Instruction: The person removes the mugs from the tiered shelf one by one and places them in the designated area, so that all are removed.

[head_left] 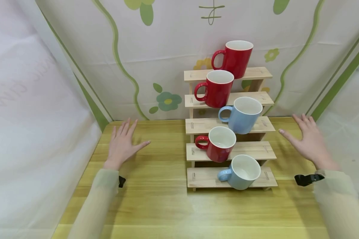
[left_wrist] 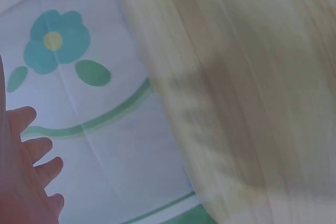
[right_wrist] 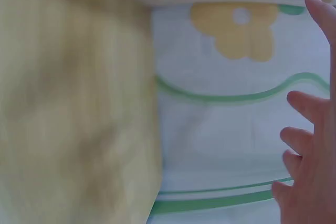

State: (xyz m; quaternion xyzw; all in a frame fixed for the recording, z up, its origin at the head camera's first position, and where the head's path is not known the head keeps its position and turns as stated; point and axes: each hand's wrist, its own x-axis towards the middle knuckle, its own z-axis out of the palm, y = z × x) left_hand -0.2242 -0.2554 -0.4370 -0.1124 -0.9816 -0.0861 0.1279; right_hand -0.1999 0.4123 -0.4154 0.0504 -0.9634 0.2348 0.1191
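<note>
Just behind rack — flowered cloth

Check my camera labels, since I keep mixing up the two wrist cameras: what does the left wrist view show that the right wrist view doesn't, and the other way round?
Only the left wrist view shows the left hand and a teal flower with a yellow centre.

Only the right wrist view shows the right hand and a yellow flower with a pale centre.

Both share the wooden tabletop, somewhat blurred, and printed white fabric with a wavy green line.
</note>
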